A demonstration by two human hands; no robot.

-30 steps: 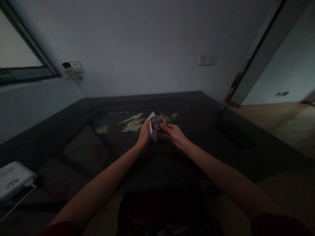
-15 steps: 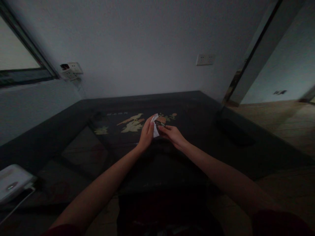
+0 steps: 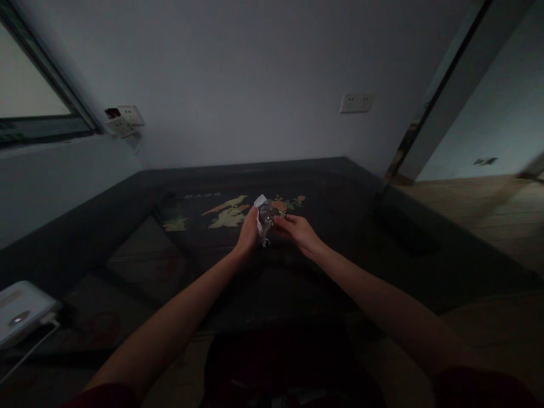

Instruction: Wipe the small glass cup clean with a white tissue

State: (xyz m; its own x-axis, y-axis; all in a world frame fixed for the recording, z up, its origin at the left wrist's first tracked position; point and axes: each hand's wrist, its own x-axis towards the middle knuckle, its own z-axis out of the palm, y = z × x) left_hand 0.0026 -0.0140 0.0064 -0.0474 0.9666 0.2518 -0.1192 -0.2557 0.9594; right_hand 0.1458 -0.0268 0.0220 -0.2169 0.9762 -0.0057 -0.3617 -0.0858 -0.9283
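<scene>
Both hands are together over the dark tabletop (image 3: 272, 294), in front of its inlaid bird (image 3: 232, 202) and partly over the flower design (image 3: 279, 205). The left hand (image 3: 249, 231) holds a crumpled white tissue (image 3: 260, 201) against the left side of a shiny transparent object (image 3: 267, 214); its fingers are curved in around the tissue, mostly hidden by it. The right hand (image 3: 300, 231) pinches the object's right side, thumb and fingertips drawn narrow. The object thus lies between the two hands, near the middle of the view; dim light leaves its exact kind unclear. Change against the frame just before: there the tissue stood as a flat, upright sheet between the hands and little of the object showed; now its rounded, glinting body is exposed, and the tissue is bunched, with a ragged end hanging below. The left fingers, then extended along the sheet, are now largely behind it. The right hand's grip and position differ little. Surroundings unchanged: white device (image 3: 25, 311) with cable (image 3: 32, 352) at the left edge, dark flat item (image 3: 406, 229) on the table's right part, wall socket (image 3: 356, 103) above the tabletop's far edge.
</scene>
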